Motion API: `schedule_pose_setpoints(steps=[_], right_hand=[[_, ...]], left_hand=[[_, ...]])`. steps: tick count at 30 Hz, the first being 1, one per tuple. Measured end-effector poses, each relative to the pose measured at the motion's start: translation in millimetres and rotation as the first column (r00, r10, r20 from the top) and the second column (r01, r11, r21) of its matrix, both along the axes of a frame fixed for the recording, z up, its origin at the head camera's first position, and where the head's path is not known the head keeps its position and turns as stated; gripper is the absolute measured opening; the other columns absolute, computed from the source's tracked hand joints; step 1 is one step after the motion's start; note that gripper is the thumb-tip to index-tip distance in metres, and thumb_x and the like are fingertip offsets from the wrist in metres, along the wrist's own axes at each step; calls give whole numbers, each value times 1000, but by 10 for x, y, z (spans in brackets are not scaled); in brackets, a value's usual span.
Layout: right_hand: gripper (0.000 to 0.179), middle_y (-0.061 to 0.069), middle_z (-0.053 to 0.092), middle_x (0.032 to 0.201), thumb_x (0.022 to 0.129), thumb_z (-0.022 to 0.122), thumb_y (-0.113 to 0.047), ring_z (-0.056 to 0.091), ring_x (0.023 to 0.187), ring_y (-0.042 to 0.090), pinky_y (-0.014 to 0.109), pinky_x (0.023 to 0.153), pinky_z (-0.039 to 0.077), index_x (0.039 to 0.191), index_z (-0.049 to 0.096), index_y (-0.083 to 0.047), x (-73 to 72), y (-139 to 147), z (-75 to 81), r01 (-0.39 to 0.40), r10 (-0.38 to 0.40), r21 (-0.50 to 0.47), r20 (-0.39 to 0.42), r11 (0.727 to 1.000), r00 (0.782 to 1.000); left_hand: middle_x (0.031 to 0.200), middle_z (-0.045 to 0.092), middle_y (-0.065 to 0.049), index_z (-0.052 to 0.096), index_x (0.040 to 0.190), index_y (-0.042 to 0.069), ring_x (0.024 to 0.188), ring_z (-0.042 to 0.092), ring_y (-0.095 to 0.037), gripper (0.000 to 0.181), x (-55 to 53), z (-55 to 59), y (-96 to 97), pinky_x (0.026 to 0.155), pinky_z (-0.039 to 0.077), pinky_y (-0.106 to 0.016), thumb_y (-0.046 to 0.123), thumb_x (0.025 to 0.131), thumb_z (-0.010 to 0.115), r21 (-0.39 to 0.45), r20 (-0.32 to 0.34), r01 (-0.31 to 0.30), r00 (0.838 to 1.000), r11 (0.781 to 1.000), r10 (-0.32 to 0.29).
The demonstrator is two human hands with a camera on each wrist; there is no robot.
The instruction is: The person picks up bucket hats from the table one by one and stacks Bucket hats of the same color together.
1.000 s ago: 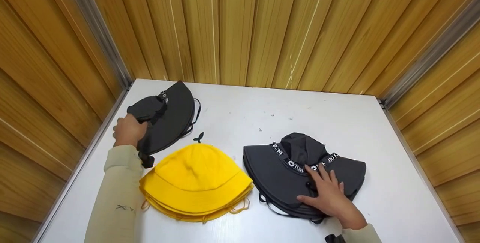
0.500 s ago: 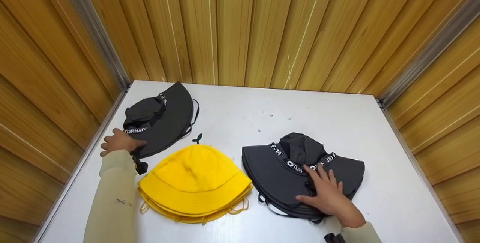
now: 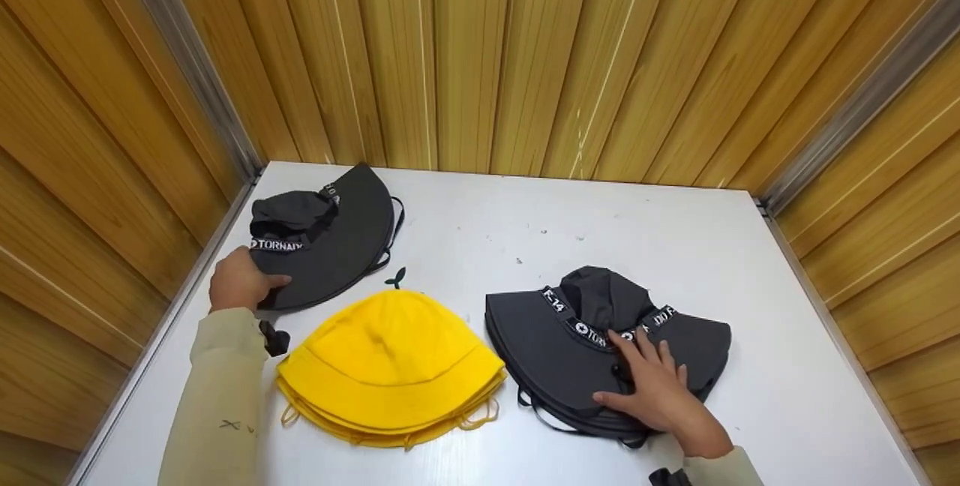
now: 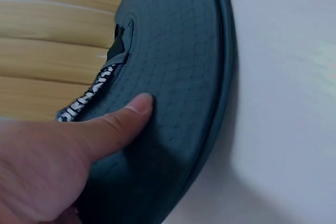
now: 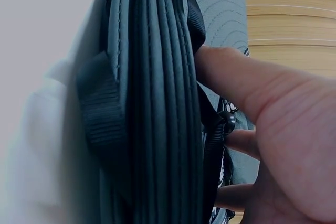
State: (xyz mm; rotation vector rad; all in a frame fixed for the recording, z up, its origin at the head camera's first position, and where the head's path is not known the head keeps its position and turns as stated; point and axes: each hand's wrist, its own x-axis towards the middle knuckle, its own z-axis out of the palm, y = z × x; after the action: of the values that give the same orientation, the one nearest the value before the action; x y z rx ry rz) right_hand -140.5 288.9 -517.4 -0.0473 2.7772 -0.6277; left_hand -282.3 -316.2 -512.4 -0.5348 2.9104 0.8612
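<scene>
A dark grey bucket hat (image 3: 330,253) with a lettered band lies folded at the table's far left. My left hand (image 3: 238,281) pinches the near-left end of its brim. In the left wrist view the thumb (image 4: 128,120) presses the stitched brim (image 4: 173,66) from above; the other fingers are hidden. At the right is a stack of similar dark bucket hats (image 3: 547,351), folded brims layered. My right hand (image 3: 660,388) rests on the top one with fingers spread. The right wrist view shows the stacked brim edges (image 5: 157,103) and a black strap (image 5: 102,103) beside that hand.
Between the hands sits a stack of yellow bucket hats (image 3: 394,366), topped by a small green sprout (image 3: 397,276). Thin cords hang from its edges. The white table (image 3: 465,246) meets wood-look panel walls (image 3: 472,58) at the back and sides.
My left hand has left the hat's crown, moved toward the near-left end, and taken the brim. The hat has shifted slightly right in the last half second. My right hand stays put.
</scene>
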Motion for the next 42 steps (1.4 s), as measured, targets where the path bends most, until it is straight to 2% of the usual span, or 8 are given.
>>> schedule_pose_setpoints(steps=[8, 16, 21, 27, 32, 35, 38, 42], right_hand=[[102, 37, 10, 165, 80, 82, -57, 3, 145, 70, 88, 106, 7, 159, 34, -14, 21, -17, 107, 57, -57, -60, -5, 997, 998], [87, 26, 9, 169, 89, 76, -52, 7, 156, 51, 71, 121, 18, 155, 38, -11, 42, -325, 289, 134, -203, -343, -173, 930, 964], [80, 16, 14, 171, 95, 75, -29, 12, 159, 36, 50, 127, 22, 158, 30, -12, -5, -563, 357, 102, -271, -686, -144, 720, 952], [85, 9, 9, 173, 100, 66, -14, 8, 161, 30, 42, 127, 27, 164, 11, -20, -77, -721, 445, 110, -271, -904, -7, 414, 963], [85, 13, 10, 171, 103, 55, -11, 15, 159, 26, 28, 120, 36, 164, -4, -19, -60, -823, 471, 19, -111, -991, 4, 132, 994], [73, 3, 27, 162, 104, 51, -9, 35, 148, 12, 26, 117, 39, 160, 5, -19, -11, -885, 483, -26, -47, -1000, -26, 15, 999], [49, -9, 47, 144, 105, 50, -5, 52, 130, 3, 25, 112, 44, 147, 30, -20, 39, -949, 502, -28, -57, -997, -24, -72, 998], [38, -10, 59, 131, 105, 50, 0, 60, 122, 4, 26, 107, 50, 137, 45, -19, 72, -1018, 536, 11, -145, -992, 29, -122, 989]], left_hand=[[133, 58, -38, 45, 145, -6, 118, 59, -55, 77, 135, 277, 274, 100, 49, -66, 21, 85, 85, -130, -224, 104, 966, 986, -131], [98, 71, -29, 55, 107, 1, 86, 69, -50, 44, 390, 724, 762, 74, 54, -62, 18, 82, 87, -237, -514, 129, 825, 963, -237], [84, 69, -21, 56, 95, 3, 78, 68, -40, 42, 530, 948, 1099, 72, 55, -55, 17, 77, 91, -181, -641, 204, 718, 962, -273], [83, 69, -13, 60, 95, 4, 79, 68, -29, 41, 736, 1141, 1458, 75, 60, -45, 18, 74, 93, -112, -676, 380, 648, 918, -351], [86, 71, -7, 62, 96, 7, 79, 68, -20, 39, 904, 1221, 1678, 72, 62, -37, 19, 74, 92, -32, -626, 519, 656, 854, -421], [88, 72, -5, 63, 97, 9, 79, 68, -17, 38, 975, 1240, 1783, 73, 62, -35, 21, 75, 92, 5, -572, 583, 668, 812, -476], [89, 73, -2, 64, 97, 12, 80, 67, -15, 36, 1025, 1251, 1864, 74, 61, -33, 22, 76, 91, 21, -522, 629, 670, 777, -528], [89, 72, 0, 63, 99, 13, 78, 64, -14, 37, 1072, 1258, 1922, 73, 58, -32, 25, 77, 90, 1, -482, 655, 662, 756, -573]])
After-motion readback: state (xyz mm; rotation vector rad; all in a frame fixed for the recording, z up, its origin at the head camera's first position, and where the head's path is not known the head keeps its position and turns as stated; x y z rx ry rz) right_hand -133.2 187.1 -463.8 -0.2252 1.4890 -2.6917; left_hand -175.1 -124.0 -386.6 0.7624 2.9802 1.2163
